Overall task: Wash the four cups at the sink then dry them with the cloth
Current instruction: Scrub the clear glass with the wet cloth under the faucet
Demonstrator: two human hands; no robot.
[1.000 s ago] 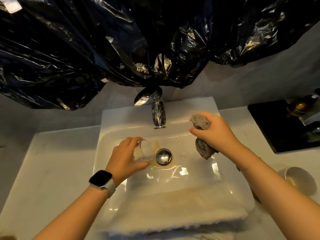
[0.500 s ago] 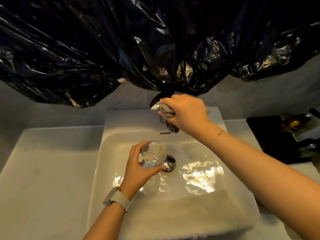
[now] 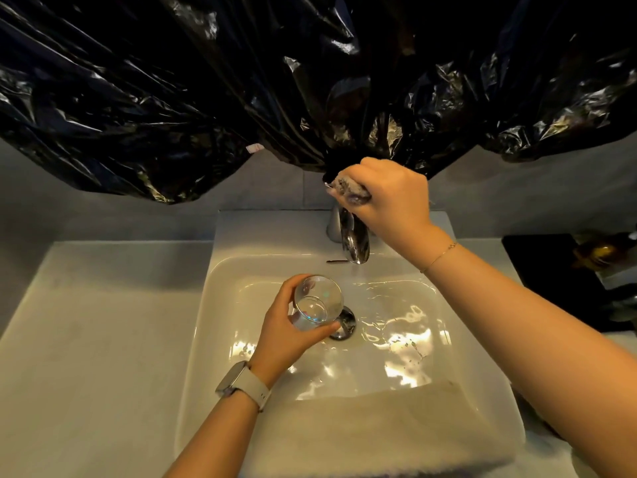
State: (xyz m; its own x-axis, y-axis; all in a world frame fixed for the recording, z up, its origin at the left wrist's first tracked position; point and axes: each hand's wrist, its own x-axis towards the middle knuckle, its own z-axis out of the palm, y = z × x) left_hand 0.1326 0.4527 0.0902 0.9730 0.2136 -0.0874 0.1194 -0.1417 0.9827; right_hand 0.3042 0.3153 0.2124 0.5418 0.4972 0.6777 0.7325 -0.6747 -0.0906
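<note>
We see the left hand [image 3: 287,331] curled round a clear glass cup [image 3: 317,302], fingers and thumb gripping its side, with the cup tilted so its open mouth faces up toward us. The cup sits over the sink [image 3: 220,305], just beside the metal drain [image 3: 344,323] and partly in front of it. A pale watch [image 3: 241,384] bands that wrist. The right hand [image 3: 389,196] is clenched on a grey, sudsy sponge [image 3: 348,191] at the back of the sink, directly on top of the chrome tap [image 3: 353,241]; whether the fingers also press the tap's lever we cannot tell. A thin bracelet [image 3: 439,257] circles the right wrist. Water glints on the sink floor, and a pale cloth [image 3: 362,432] lies draped over the sink's near rim. The tabletop [image 3: 96,339] spreads left of the sink. Crumpled black plastic sheeting [image 3: 206,81] hangs behind the sink, above the tap. A dark tray [image 3: 551,277] lies right of the sink.
</note>
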